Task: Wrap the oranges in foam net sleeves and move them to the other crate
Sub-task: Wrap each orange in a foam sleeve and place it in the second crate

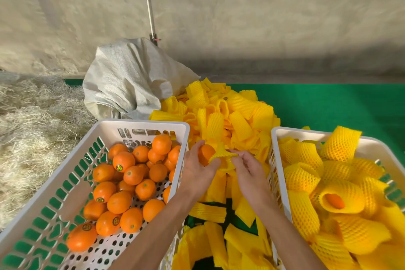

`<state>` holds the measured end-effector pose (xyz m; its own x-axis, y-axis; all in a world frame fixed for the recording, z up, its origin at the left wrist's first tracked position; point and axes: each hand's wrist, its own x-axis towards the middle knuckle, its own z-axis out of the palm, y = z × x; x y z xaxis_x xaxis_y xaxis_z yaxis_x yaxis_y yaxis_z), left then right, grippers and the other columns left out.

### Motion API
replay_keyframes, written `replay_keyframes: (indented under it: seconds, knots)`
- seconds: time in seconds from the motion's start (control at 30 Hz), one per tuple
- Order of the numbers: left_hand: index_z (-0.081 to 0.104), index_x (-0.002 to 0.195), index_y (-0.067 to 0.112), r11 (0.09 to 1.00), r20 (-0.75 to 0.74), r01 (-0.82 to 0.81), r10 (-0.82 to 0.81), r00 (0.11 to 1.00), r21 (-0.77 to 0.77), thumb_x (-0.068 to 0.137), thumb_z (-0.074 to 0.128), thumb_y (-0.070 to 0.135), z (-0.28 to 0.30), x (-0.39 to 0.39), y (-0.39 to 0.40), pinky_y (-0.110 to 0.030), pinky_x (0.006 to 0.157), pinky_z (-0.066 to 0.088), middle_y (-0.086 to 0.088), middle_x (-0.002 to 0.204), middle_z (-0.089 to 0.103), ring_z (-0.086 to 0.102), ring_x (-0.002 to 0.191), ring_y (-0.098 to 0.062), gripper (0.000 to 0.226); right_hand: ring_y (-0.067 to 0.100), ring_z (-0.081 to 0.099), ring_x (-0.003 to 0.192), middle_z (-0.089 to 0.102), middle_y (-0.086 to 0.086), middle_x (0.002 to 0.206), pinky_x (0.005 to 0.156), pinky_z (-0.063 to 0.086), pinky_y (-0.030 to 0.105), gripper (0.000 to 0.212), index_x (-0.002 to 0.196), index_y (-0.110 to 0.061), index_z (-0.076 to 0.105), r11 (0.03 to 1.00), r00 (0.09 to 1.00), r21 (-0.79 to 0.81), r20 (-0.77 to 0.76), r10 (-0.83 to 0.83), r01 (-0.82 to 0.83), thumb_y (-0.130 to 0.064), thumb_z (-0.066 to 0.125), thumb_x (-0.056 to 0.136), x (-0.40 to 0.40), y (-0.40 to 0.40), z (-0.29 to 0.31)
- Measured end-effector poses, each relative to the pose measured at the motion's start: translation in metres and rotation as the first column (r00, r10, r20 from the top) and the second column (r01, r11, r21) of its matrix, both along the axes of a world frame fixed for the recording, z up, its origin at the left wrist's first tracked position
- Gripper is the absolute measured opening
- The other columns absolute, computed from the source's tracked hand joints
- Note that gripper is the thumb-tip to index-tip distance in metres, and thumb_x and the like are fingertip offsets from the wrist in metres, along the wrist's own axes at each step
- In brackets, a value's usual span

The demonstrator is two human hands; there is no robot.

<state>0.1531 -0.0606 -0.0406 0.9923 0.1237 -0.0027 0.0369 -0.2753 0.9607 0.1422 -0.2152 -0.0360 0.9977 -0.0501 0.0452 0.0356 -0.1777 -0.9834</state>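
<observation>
Oranges are seen in three places, described here from the largest item down. Green matting (328, 105) is spread beneath everything, bordered on the left by pale straw (32, 120) and backed by a concrete wall (241, 17). A white woven sack (127, 79) is slumped behind a loose heap of yellow foam net sleeves (230, 116). The left crate (50, 184), white and perforated, is filled with bare oranges (122, 182), several marked with small stickers. The right crate (278, 138) is packed with wrapped oranges (341, 199), one showing orange through its sleeve's open end. Between the crates, a single orange (205, 153) is gripped in the curled fingers of the left hand (197, 171), just above the heap. A yellow sleeve (223, 156) is pinched by the right hand (247, 169) and is stretched against that orange, touching its near side; the left thumb is also laid on the sleeve's edge.
</observation>
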Motion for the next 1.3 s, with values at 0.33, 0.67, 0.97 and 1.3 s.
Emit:
replay_keyframes:
  seconds: [0.33, 0.67, 0.97, 1.3]
  knots:
    - [0.06, 0.14, 0.029, 0.988, 0.038, -0.055, 0.061, 0.997, -0.145, 0.099, 0.061, 0.005, -0.001, 0.006, 0.002, -0.024, 0.043, 0.041, 0.018, 0.099, 0.073, 0.048, 0.049, -0.01, 0.048, 0.032, 0.068, 0.117, 0.068, 0.022, 0.128, 0.094, 0.054, 0.042, 0.03, 0.132, 0.002, 0.055, 0.603, 0.917, 0.781, -0.345, 0.198, 0.163, -0.006, 0.05, 0.103, 0.007, 0.0, 0.011]
    - [0.06, 0.128, 0.011, 0.742, -0.354, -0.1, -0.193, 0.915, -0.663, 0.11, 0.044, 0.017, 0.015, 0.004, 0.002, -0.039, 0.062, 0.061, -0.022, 0.111, 0.069, 0.069, 0.085, -0.035, 0.024, 0.033, 0.068, 0.115, 0.066, 0.022, 0.13, 0.09, 0.058, 0.039, 0.033, 0.129, 0.001, 0.061, 0.536, 0.883, 0.826, -0.372, 0.285, 0.175, -0.014, 0.048, 0.102, 0.008, -0.006, 0.026]
    - [0.058, 0.13, 0.01, 0.538, -0.367, -0.122, -0.375, 0.851, -0.834, 0.1, 0.044, 0.021, 0.022, 0.004, 0.007, -0.038, 0.071, 0.056, -0.02, 0.115, 0.069, 0.066, 0.089, -0.029, 0.035, 0.036, 0.055, 0.132, 0.064, 0.021, 0.135, 0.106, 0.046, 0.045, 0.03, 0.129, -0.001, 0.061, 0.595, 0.911, 0.776, -0.376, 0.171, 0.209, -0.007, 0.052, 0.101, 0.014, -0.006, 0.023]
    - [0.06, 0.131, 0.01, 0.387, -0.233, -0.025, -0.499, 0.835, -0.922, 0.098, 0.045, 0.034, 0.021, 0.005, 0.013, -0.036, 0.078, 0.045, -0.017, 0.122, 0.066, 0.064, 0.095, -0.027, 0.044, 0.033, 0.061, 0.127, 0.064, 0.019, 0.135, 0.107, 0.048, 0.046, 0.039, 0.139, -0.005, 0.054, 0.633, 0.921, 0.77, -0.304, 0.246, 0.085, 0.0, 0.052, 0.1, 0.012, -0.003, 0.011]
